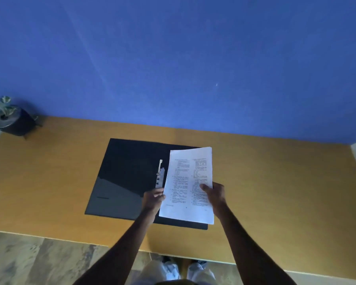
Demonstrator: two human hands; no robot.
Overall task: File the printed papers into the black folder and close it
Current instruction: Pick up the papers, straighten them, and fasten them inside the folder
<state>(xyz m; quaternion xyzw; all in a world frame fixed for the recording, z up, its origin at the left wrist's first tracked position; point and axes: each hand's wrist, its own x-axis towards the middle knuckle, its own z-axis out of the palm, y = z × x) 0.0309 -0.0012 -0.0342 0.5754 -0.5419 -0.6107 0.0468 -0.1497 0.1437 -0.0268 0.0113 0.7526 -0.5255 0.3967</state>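
Ochre-yellow wood: the table (pixel 275 182), set against a blue wall (pixel 173 58). At the far left corner, a small plant (pixel 5 103) in a dark pot (pixel 12 122), well apart from everything else. Near the middle, closer to the near edge, a black folder (pixel 123 173) lying open and flat, its left cover catching a grey sheen. Along the spine, a metal clip (pixel 160 177) with one pale prong raised. Just right of the clip, the left hand (pixel 152 200), pinched on the left edge of the papers (pixel 188 182), thumb on top, remaining fingers hidden beneath. White printed sheets in two columns of text too blurred to read, held as one stack over the folder's right half, tilted slightly, with a strip of black cover showing below the bottom edge; whether resting on the cover or just above, cannot tell. On the stack's right edge, the right hand (pixel 214 194), clamped with thumb laid across the print. Below the near edge, pale floor (pixel 39 260) and light shoes (pixel 173 272).
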